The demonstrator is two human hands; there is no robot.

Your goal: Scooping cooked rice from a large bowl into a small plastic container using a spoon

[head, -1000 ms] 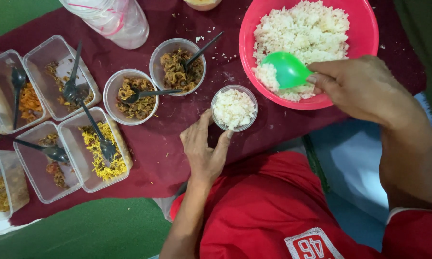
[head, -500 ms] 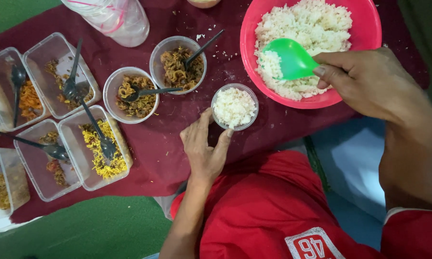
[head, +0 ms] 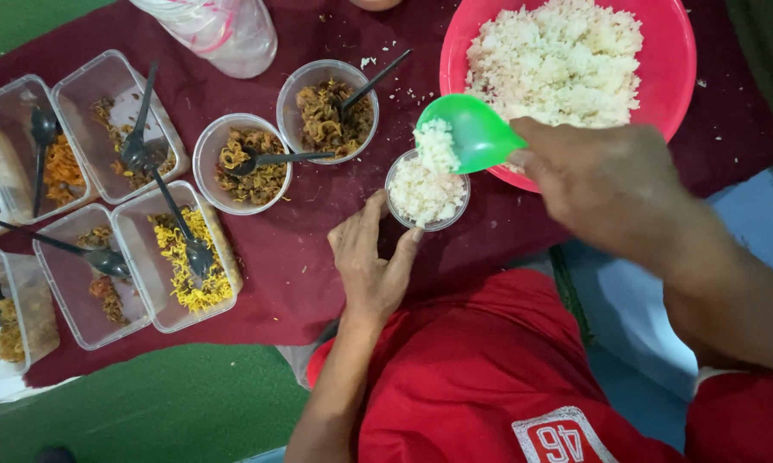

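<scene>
The green scoop, light and stiff, sits clamped by its handle in our right hand; our left hand lies open, steadying the small rice cup.

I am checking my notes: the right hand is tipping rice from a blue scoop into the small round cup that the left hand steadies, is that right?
Not quite: the head view shows the scoop is green, not blue. The right hand does tip rice into the small round cup, steadied by the left hand.
</scene>
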